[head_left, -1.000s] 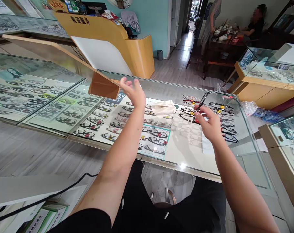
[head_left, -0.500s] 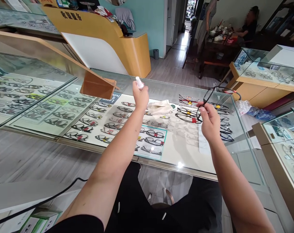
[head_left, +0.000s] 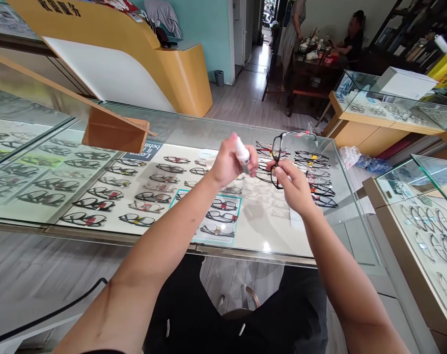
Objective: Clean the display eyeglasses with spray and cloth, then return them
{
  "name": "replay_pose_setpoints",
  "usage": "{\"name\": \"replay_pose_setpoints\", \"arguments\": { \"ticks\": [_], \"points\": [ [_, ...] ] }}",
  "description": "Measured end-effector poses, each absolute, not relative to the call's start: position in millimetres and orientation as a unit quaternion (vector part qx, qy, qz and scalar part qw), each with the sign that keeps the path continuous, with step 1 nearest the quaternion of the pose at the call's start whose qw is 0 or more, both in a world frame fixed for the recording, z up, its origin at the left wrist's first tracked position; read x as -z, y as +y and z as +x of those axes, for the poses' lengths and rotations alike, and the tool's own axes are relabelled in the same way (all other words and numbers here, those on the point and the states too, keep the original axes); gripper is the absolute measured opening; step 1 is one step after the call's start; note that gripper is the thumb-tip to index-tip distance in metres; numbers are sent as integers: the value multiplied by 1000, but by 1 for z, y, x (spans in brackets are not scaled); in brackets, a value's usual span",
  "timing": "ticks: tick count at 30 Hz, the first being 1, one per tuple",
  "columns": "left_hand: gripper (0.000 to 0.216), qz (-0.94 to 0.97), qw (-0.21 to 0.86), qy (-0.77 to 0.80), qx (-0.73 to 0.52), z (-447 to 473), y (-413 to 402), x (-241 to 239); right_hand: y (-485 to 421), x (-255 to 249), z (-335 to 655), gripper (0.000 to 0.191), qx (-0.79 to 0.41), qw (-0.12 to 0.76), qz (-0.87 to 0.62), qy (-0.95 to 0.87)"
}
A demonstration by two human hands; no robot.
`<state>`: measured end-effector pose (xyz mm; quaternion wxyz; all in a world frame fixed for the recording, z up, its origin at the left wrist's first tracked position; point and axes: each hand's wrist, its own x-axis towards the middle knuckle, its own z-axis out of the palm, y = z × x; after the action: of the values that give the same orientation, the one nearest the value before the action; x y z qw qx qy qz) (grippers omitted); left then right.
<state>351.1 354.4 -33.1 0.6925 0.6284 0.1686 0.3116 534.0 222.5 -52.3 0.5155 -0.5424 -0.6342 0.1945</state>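
My left hand (head_left: 229,160) is closed around a small white spray bottle (head_left: 242,152), its top tilted up and the thumb close to it. Facing it, my right hand (head_left: 292,184) pinches a pair of black-framed eyeglasses (head_left: 277,152) by the frame. The glasses stand on edge, with one temple stretching off to the right. A short gap lies between bottle and glasses. Both hands are above the glass counter (head_left: 260,231), where rows of eyeglasses (head_left: 135,194) show through the top. Part of those rows is hidden behind my hands and left forearm.
A brown wooden stand (head_left: 115,130) rises at the counter's left. Beyond is a yellow cashier desk (head_left: 190,81). More display cases (head_left: 389,110) stand at the right. Two people are by a dark table (head_left: 308,73) at the back. A grey bin (head_left: 219,77) sits near the wall.
My left hand has brought the spray bottle right and slightly down, tipping it towards the glasses. My right hand has moved left with the glasses, so the hands are closer together. The view has shifted.
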Motion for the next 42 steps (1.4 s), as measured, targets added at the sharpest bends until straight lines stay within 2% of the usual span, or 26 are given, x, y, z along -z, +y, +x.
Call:
{"name": "replay_pose_setpoints", "arguments": {
  "ticks": [8, 14, 21, 26, 34, 39, 42],
  "points": [
    [58, 707, 586, 196, -344, 359, 354, 52, 218, 49, 526, 41, -310, 521, -501, -618],
    [42, 739, 555, 177, -337, 360, 353, 54, 218, 47, 524, 40, -357, 530, -477, -604],
    [47, 735, 564, 166, -338, 359, 354, 53, 218, 45, 525, 41, -366, 531, -468, -604],
    [53, 768, 532, 166, -317, 357, 349, 47, 222, 49, 536, 35, -351, 572, -475, -570],
    [48, 786, 549, 148, -243, 370, 335, 57, 227, 56, 541, 47, -345, 591, -504, -527],
    [55, 771, 546, 155, -288, 361, 338, 49, 226, 56, 541, 33, -361, 614, -464, -527],
    [53, 738, 512, 219, -381, 350, 359, 43, 225, 55, 542, 35, -353, 610, -471, -531]
  ]
}}
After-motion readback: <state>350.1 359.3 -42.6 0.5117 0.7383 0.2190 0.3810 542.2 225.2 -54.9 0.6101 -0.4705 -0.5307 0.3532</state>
